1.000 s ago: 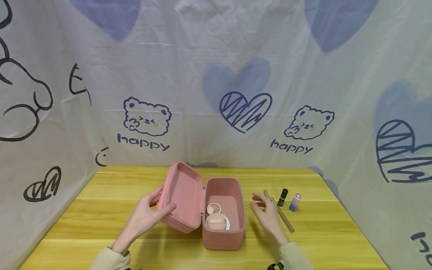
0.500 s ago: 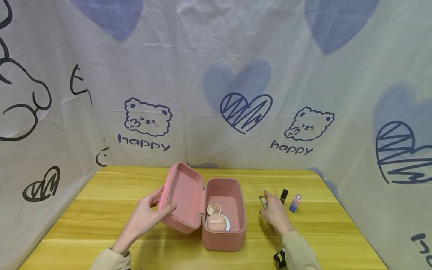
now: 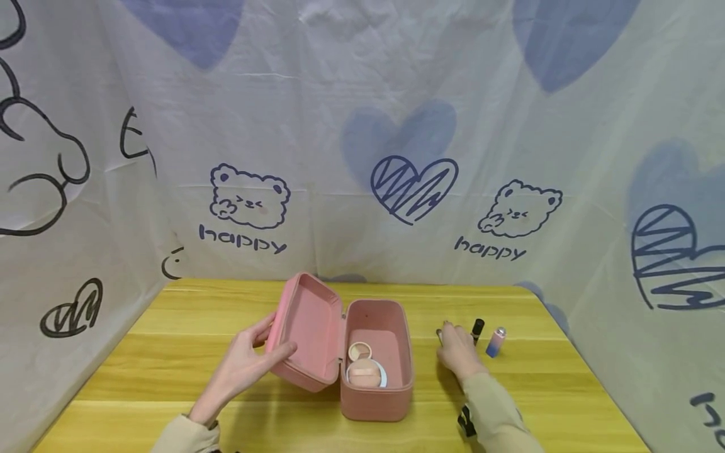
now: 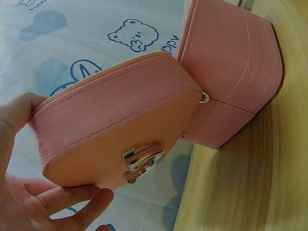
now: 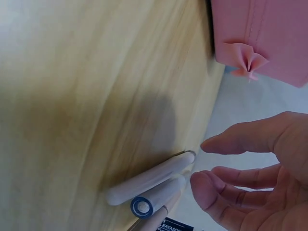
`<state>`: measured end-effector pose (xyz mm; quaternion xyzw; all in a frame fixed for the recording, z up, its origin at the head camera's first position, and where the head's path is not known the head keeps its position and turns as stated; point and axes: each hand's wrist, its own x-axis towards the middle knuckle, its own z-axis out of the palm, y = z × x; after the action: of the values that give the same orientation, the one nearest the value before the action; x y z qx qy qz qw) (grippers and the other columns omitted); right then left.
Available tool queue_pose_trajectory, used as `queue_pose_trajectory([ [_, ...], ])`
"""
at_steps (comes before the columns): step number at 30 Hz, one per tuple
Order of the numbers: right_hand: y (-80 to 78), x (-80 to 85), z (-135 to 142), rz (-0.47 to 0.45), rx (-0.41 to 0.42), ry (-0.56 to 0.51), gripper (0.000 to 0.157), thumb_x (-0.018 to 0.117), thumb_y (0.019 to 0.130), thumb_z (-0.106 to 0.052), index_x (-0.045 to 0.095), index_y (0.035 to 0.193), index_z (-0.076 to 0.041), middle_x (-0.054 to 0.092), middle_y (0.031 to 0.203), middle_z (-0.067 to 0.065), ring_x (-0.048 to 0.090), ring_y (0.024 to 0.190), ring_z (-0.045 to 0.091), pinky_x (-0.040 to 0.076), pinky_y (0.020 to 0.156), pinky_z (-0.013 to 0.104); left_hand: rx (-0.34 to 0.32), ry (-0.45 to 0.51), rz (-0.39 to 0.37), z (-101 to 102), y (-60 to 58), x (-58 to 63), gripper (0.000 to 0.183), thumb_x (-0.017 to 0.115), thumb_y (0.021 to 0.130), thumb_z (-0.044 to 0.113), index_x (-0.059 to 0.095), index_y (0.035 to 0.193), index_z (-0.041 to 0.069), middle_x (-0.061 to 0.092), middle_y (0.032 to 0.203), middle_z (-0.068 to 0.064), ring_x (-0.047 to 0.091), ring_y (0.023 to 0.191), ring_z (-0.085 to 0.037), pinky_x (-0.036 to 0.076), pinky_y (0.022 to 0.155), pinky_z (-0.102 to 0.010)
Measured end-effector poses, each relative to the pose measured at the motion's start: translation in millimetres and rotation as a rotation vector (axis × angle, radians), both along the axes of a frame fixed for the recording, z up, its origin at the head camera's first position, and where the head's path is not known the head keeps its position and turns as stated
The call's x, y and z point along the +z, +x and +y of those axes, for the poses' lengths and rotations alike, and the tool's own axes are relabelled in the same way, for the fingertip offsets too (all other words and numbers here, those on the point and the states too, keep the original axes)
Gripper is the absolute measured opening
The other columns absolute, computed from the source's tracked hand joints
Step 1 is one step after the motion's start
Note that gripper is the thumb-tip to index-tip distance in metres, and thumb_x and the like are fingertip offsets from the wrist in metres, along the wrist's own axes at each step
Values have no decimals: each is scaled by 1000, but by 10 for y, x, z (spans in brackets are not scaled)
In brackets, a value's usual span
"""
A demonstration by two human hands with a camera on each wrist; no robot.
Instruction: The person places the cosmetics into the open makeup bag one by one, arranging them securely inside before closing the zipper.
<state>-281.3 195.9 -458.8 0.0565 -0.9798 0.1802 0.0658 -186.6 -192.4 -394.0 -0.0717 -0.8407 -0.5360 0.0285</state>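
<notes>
A pink makeup case [image 3: 376, 404] stands on the table with its lid [image 3: 308, 327] swung out to the left. My left hand [image 3: 243, 358] grips the lid's outer edge, thumb at the rim and fingers behind. Inside the case lie a small round compact [image 3: 359, 351] and a powder puff [image 3: 364, 374]. To the right of the case, my right hand [image 3: 457, 351] is low over slim pen-like sticks, mostly hiding them in the head view. The right wrist view shows a pale stick [image 5: 151, 179] beside another with a blue-ringed end [image 5: 143, 206]; my thumb and fingers are spread around their far tips.
A black lipstick-like tube [image 3: 477, 329] and a small pink-and-blue bottle [image 3: 496, 342] stand just right of my right hand. A printed cloth [image 3: 317, 126] hangs behind the wooden table [image 3: 226, 302]. A pink bow [image 5: 246, 61] decorates the case's side.
My right hand has moved right and down from beside the case onto the slim sticks, covering most of them; their position shifted slightly. The left hand and lid have stayed put.
</notes>
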Motion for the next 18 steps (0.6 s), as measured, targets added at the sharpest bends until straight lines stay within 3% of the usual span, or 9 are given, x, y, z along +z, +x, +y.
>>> queue_pose_trajectory([
  [5, -25, -8, -5, -11, 20, 56, 13, 59, 76, 13, 60, 80, 1, 62, 76, 20, 54, 67, 27, 46, 58, 42, -3, 7, -10, 2, 6, 2, 82, 72, 92, 29, 32, 155, -4, 61, 137, -26, 71, 112, -27, 56, 94, -35],
  [18, -47, -17, -33, -50, -1, 69, 12, 60, 81, 13, 63, 84, 2, 63, 76, 20, 51, 63, 24, 41, 54, 35, 15, -8, -13, -2, 8, 2, 83, 73, 91, 31, 32, 155, -2, 61, 138, -25, 71, 112, -27, 55, 99, -43],
])
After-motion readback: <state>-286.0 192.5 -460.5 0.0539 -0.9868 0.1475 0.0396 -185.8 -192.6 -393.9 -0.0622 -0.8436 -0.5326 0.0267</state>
